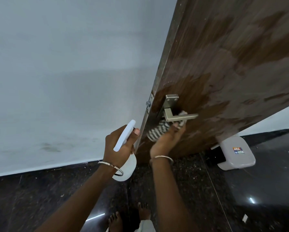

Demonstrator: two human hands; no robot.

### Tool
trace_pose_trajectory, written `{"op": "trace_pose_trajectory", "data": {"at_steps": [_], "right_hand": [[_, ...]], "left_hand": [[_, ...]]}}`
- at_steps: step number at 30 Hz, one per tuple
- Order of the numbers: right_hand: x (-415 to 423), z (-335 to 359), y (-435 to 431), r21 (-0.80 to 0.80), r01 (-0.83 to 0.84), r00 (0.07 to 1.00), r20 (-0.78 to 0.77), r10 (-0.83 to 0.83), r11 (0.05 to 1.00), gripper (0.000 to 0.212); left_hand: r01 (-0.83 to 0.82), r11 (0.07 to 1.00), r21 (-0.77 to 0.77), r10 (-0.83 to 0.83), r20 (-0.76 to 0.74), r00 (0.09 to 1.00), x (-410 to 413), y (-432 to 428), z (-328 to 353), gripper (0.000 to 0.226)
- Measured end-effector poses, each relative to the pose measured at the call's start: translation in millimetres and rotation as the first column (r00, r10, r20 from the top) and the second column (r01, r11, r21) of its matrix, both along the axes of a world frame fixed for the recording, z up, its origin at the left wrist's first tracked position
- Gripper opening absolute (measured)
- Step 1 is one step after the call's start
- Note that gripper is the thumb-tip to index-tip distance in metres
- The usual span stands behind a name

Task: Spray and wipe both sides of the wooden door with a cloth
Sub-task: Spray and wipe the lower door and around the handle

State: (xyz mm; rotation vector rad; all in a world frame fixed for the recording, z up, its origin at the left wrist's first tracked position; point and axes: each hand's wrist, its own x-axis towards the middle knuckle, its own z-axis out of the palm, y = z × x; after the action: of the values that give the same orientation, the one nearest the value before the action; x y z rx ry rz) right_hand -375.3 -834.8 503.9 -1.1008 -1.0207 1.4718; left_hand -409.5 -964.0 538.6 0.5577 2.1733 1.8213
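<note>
The brown wooden door (224,56) stands ajar on the right, its face streaked with wet patches. A steel lever handle (179,116) sits on its lock plate near the door's edge. My right hand (165,141) presses a striped cloth (157,132) against the door just under and behind the handle. My left hand (118,144) is to the left of the door's edge and grips a white spray bottle (125,136), whose round body hangs below the hand. Both wrists carry metal bangles.
A pale wall (65,72) fills the left side. A white plastic stool (235,153) stands on the dark polished floor (257,190) behind the door's lower corner. My bare feet (128,213) are on the floor below.
</note>
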Motion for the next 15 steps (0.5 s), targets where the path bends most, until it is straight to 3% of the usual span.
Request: {"op": "trace_pose_trajectory", "data": {"at_steps": [8,15], "right_hand": [[-36.1,-9.7,-23.8,0.294,0.034,0.952,0.282,-0.121,0.955,0.035],[-23.5,-14.3,-25.2,0.444,-0.076,0.9,0.416,-0.13,0.893,0.046]], "left_hand": [[-0.038,0.999,-0.01,0.038,-0.002,0.999,-10.7,-13.0,-1.9,0.03],[-0.1,0.995,-0.012,0.101,0.03,0.994,-12.2,-10.4,-8.8,0.033]]}}
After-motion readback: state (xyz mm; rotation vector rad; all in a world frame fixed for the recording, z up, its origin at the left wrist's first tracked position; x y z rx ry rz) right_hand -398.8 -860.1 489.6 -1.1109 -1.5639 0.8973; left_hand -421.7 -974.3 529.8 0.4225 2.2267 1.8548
